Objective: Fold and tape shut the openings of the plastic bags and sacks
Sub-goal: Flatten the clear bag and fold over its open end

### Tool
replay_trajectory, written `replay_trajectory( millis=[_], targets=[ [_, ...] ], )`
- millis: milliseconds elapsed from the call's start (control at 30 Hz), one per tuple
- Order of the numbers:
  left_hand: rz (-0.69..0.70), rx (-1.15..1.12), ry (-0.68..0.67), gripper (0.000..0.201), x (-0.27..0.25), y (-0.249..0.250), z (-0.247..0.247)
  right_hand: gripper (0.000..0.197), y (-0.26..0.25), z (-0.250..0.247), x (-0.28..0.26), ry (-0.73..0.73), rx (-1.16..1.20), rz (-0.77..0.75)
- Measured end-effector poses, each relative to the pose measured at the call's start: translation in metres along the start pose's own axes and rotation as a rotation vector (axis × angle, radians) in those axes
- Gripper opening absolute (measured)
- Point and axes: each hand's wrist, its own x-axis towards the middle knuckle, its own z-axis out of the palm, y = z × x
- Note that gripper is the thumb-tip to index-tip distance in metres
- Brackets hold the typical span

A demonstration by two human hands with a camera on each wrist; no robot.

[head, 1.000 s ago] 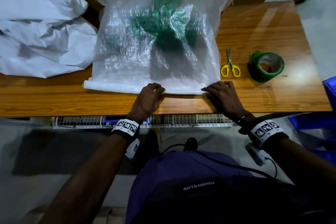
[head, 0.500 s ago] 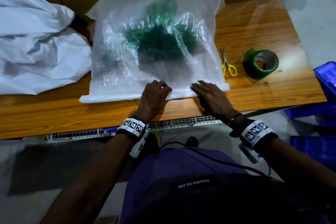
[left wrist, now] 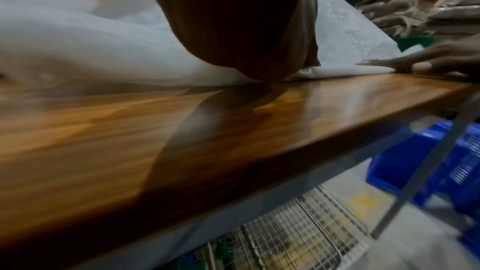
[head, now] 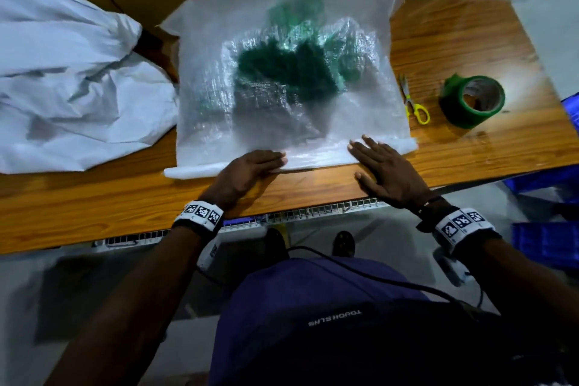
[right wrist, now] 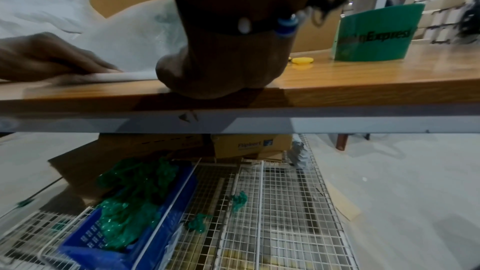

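The sack, a clear woven one with a dark green bundle inside, lies flat in the middle of the table, its open end toward the person and already turned over into a narrow rolled fold along the near edge. Both hands are pressing that fold down. The left hand sits on it left of centre with knuckles raised and fingertips bent onto the plastic; whether it pinches the roll or only presses, I cannot tell. The right hand lies released and flat, fingers straight across the fold, heel on the table edge. To do this step well, I judge the fold should be kept even across its whole width: the left end sticks out past the hand as a loose tube and looks likely to unroll. Sliding the palms outward from the middle would crease it. One hand must stay pressing while the other reaches for the tape, which stands to the right beyond the scissors. A heap of white sacks lies to the left.
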Motion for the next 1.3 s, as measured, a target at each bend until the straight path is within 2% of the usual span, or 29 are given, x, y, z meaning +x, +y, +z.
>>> replay_trajectory(
  millis=[133, 267, 333, 400, 467, 567, 600, 667, 833, 900, 967, 1067, 1167, 1300],
  targets=[
    [-0.070, 0.107, 0.090, 0.039, -0.044, -0.032, -0.027, 0.065, -0.002, 0.002, 0.000, 0.010, -0.028, 0.008],
    [-0.126, 0.159, 0.178, 0.040, -0.068, -0.041, -0.035, 0.068, -0.017, 0.005, 0.003, 0.030, -0.156, 0.014],
    [-0.147, 0.143, 0.197, 0.040, -0.070, -0.044, -0.034, 0.072, -0.041, 0.010, 0.016, 0.022, -0.162, -0.025],
    [-0.165, 0.117, 0.191, 0.041, -0.067, -0.046, -0.034, 0.074, -0.075, 0.023, 0.042, -0.027, -0.147, -0.133],
    [-0.182, 0.029, 0.204, 0.032, -0.064, -0.045, -0.034, 0.074, -0.114, 0.042, 0.073, -0.077, -0.167, -0.229],
    [-0.160, -0.017, 0.218, 0.041, -0.061, -0.050, -0.036, 0.075, -0.155, 0.062, 0.106, -0.086, -0.151, -0.211],
    [-0.161, -0.003, 0.213, 0.036, -0.060, -0.054, -0.036, 0.076, -0.160, 0.064, 0.111, -0.080, -0.133, -0.183],
    [-0.158, 0.070, 0.206, 0.028, -0.059, -0.064, -0.033, 0.081, -0.162, 0.067, 0.113, -0.076, -0.123, -0.158],
    [-0.001, 0.207, 0.155, 0.037, -0.077, -0.081, -0.028, 0.089, -0.161, 0.068, 0.113, -0.089, -0.176, -0.149],
    [-0.005, 0.242, 0.077, 0.048, -0.099, -0.087, -0.032, 0.090, -0.162, 0.067, 0.112, -0.087, -0.188, -0.150],
    [0.015, 0.231, -0.006, 0.057, -0.110, -0.096, -0.042, 0.091, -0.161, 0.064, 0.112, -0.109, -0.191, -0.155],
    [0.033, 0.093, -0.075, 0.057, -0.106, -0.108, -0.054, 0.089, -0.153, 0.059, 0.110, -0.157, -0.229, -0.168],
    [0.006, -0.030, -0.048, 0.052, -0.102, -0.108, -0.061, 0.087, -0.150, 0.056, 0.106, -0.167, -0.257, -0.169],
    [-0.011, 0.054, -0.020, 0.049, -0.102, -0.102, -0.056, 0.089, -0.159, 0.057, 0.105, -0.149, -0.260, -0.129]
  ],
)
